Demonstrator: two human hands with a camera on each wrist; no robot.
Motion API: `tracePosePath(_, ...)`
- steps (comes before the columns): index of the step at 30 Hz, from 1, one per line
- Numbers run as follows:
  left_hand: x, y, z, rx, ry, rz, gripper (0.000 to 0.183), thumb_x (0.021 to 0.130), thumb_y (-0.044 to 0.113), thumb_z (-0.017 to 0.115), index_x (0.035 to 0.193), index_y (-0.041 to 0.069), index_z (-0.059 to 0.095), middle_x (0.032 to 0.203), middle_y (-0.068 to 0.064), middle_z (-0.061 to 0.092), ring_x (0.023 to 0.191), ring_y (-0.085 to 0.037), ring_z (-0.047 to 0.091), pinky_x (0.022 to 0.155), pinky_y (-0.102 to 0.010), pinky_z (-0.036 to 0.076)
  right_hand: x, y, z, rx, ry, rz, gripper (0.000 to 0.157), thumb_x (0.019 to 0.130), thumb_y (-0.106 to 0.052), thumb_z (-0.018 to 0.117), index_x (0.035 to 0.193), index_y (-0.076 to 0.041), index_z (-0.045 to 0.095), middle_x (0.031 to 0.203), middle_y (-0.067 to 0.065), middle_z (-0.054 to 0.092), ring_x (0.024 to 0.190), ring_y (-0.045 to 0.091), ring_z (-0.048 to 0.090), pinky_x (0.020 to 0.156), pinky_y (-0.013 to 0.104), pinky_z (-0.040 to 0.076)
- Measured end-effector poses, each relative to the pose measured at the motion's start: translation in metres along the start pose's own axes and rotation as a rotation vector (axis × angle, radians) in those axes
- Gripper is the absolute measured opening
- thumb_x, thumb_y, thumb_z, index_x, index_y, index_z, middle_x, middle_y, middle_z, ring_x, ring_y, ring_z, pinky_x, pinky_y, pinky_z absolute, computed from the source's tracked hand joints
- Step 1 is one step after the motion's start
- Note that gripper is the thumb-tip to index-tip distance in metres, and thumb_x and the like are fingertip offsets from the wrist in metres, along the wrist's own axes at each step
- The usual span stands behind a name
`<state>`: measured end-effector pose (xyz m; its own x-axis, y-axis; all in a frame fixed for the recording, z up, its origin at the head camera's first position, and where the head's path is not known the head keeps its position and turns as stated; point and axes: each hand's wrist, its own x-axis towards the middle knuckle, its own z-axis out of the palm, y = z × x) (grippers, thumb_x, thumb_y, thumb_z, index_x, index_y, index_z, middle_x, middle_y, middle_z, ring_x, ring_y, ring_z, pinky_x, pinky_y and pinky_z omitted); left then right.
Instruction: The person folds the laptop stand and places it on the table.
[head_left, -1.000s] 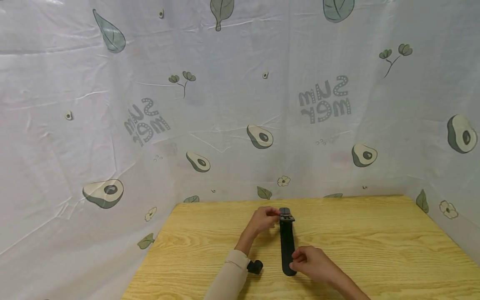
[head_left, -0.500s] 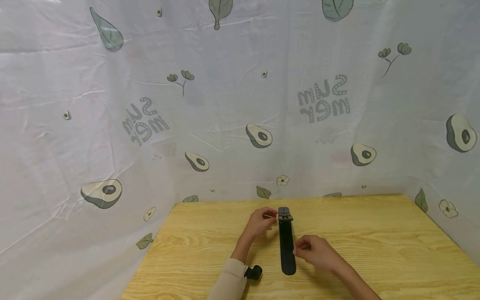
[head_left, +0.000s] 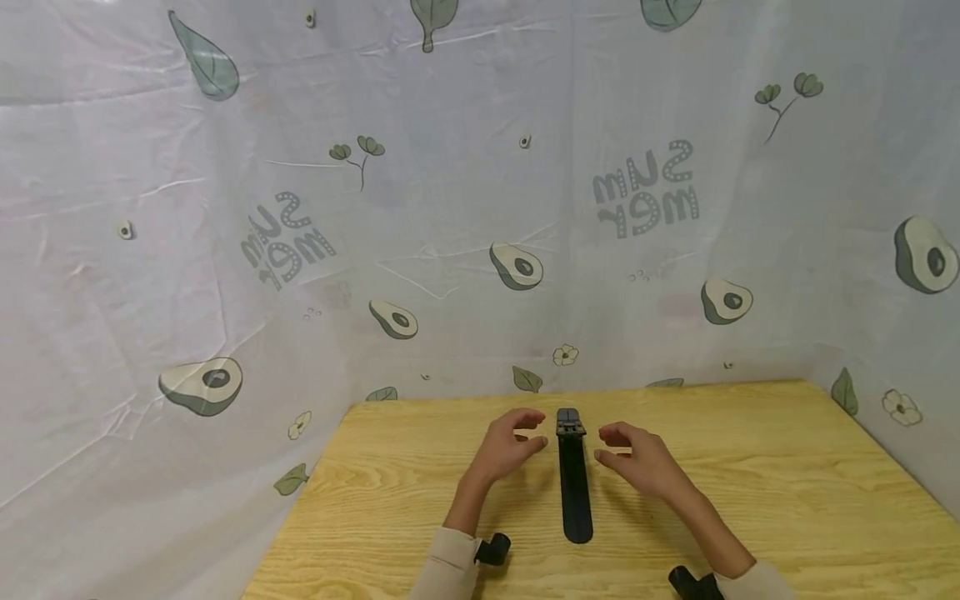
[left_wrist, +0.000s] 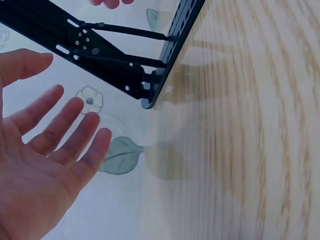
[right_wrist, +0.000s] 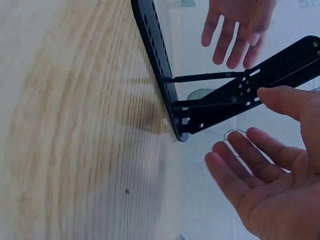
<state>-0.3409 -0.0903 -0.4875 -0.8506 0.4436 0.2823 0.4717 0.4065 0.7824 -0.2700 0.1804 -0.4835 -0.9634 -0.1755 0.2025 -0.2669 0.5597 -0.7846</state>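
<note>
A black folding stand (head_left: 575,492) stands on the table, its slotted base plate (left_wrist: 182,30) lying flat. From the base a second plate (right_wrist: 285,65) rises at a slant, braced by two thin struts (left_wrist: 127,31). My left hand (head_left: 506,446) is held just left of the stand's far end, fingers loosely bent and apart from it. Across from it, my right hand (head_left: 641,458) hovers on the right side, also not touching. Both wrist views show spread fingers with nothing held between them.
The wood-grain table (head_left: 420,475) ends at a pale curtain (head_left: 450,350) printed with avocados and leaves. A small black device (head_left: 492,550) is strapped at my left cuff, and another (head_left: 693,583) at the right.
My right hand has drawn off the stand's near end and moved forward to beside its far end. My left hand has backed slightly left, away from the stand.
</note>
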Motion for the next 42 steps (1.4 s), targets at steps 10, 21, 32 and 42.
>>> tracePosePath(10,-0.001,-0.003,-0.008,-0.003,-0.020,0.014,0.048,0.103,0.020,0.073,0.146,0.002,0.062,0.147,-0.017,0.065,0.139,-0.040,0.060,0.112,-0.059,0.054,0.015,0.002,0.003,0.043,-0.005,-0.054,0.050,0.104,-0.021,0.072,0.145,0.004,0.059,0.147,0.028,0.062,0.137,0.048,0.060,0.110,0.056,0.057)
tracePosePath(21,0.006,-0.005,-0.001,-0.030,-0.041,-0.005,0.049,0.102,0.021,0.073,0.147,0.004,0.062,0.149,-0.016,0.064,0.143,-0.038,0.058,0.116,-0.060,0.051,0.028,0.010,0.009,0.055,-0.066,-0.070,0.055,0.105,-0.022,0.069,0.152,0.003,0.054,0.155,0.029,0.056,0.144,0.050,0.052,0.115,0.061,0.051)
tracePosePath(32,0.019,-0.007,0.014,-0.149,-0.054,-0.003,0.050,0.099,0.018,0.075,0.147,0.006,0.063,0.151,-0.019,0.063,0.145,-0.040,0.056,0.118,-0.061,0.049,0.041,0.009,0.013,0.062,-0.040,-0.078,0.054,0.104,-0.017,0.071,0.151,0.005,0.055,0.153,0.032,0.056,0.143,0.051,0.054,0.115,0.061,0.051)
tracePosePath(42,0.026,-0.008,0.025,-0.215,-0.069,0.009,0.050,0.097,0.010,0.075,0.145,0.000,0.063,0.148,-0.021,0.064,0.142,-0.041,0.058,0.120,-0.063,0.047,0.045,0.009,0.013,0.071,-0.061,-0.094,0.057,0.102,-0.018,0.075,0.151,0.004,0.055,0.152,0.031,0.057,0.143,0.055,0.052,0.114,0.062,0.051)
